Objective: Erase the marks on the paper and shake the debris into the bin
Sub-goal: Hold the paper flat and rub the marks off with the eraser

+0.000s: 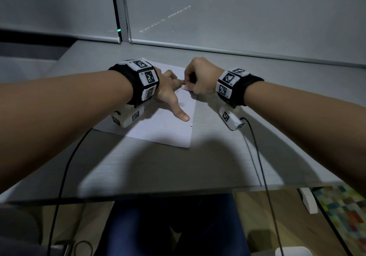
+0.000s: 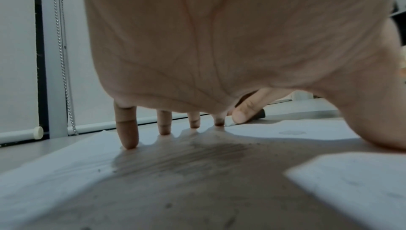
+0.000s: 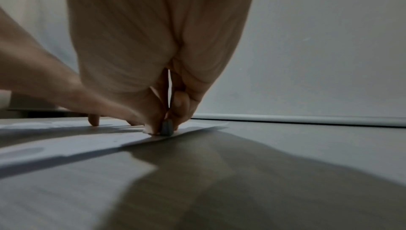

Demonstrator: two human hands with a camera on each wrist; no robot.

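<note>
The paper point(image 1: 158, 129) lay flat on the grey desk point(image 1: 198, 166), toward its far side, its right edge running beside the person's right wrist. A faint grey round mark point(image 1: 181, 104) showed near the middle of the sheet, just beside the left thumb, and small dark specks of debris point(image 2: 114, 171) were scattered over the paper under the left palm.

The right hand point(image 1: 200, 77) was closed around a small eraser point(image 3: 166, 127), pinching it between thumb and fingers, with the eraser's tip down on the paper near the sheet's right edge. In the left wrist view the eraser's pale end point(image 2: 229, 122) touched the sheet beside the left index fingertip.

The left hand point(image 1: 168, 93) held the sheet down with its fingers spread wide and straight, the fingertips point(image 2: 129, 140) and thumb pressing on the paper and the palm arched above it.

Both wrists wore black bands with square black-and-white markers, and black cables point(image 1: 59, 186) ran from them off the desk's near edge. Behind the desk hung grey roller blinds point(image 1: 237, 18) with a bead chain point(image 2: 63, 70).
</note>
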